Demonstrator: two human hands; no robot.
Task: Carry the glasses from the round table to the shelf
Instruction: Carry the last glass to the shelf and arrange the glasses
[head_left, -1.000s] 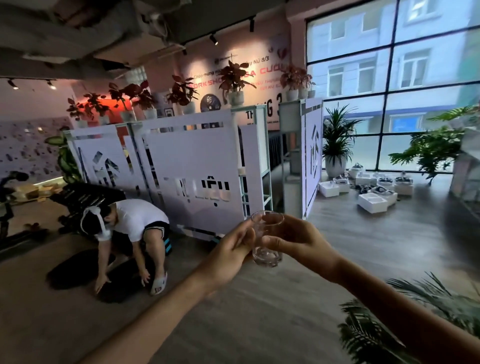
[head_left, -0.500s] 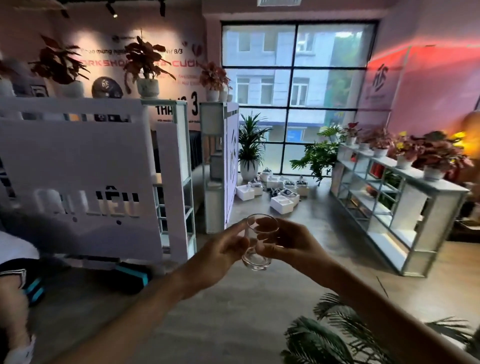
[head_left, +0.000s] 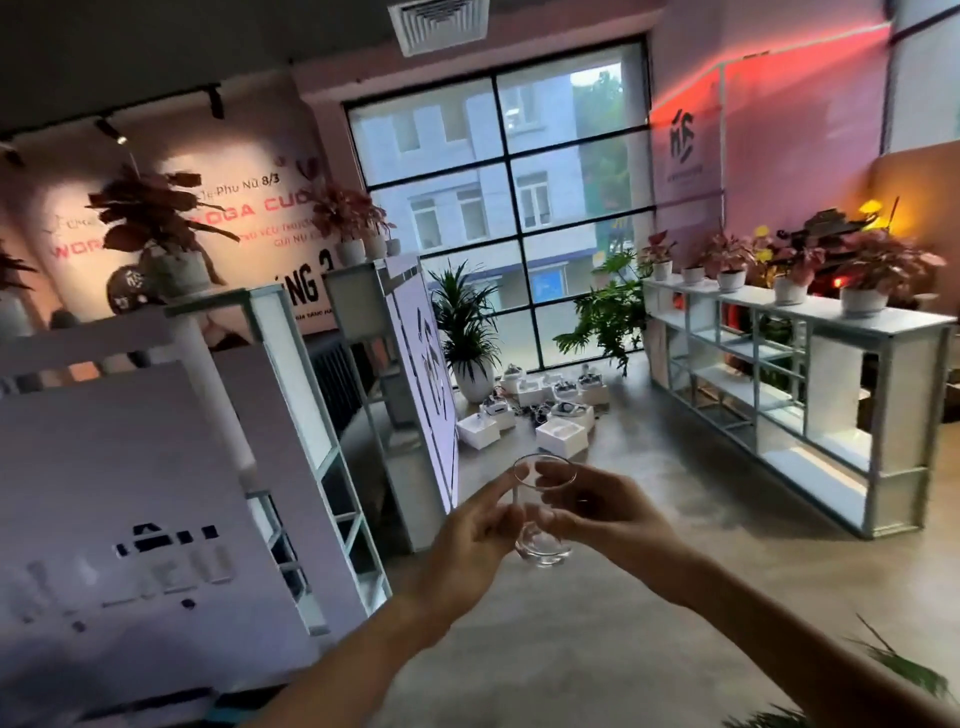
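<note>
Out in front at chest height, a clear glass (head_left: 543, 512) is held upright, gripped between the left hand (head_left: 470, 538) and right hand (head_left: 610, 512), apparently empty, well short of the white shelf (head_left: 810, 384).

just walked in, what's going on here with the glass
A person's left hand and right hand pinch one small clear glass from either side, holding it out in front above the floor. The glass looks empty. A white shelf topped with potted plants stands ahead on the right, and the glass has not reached it yet.
</note>
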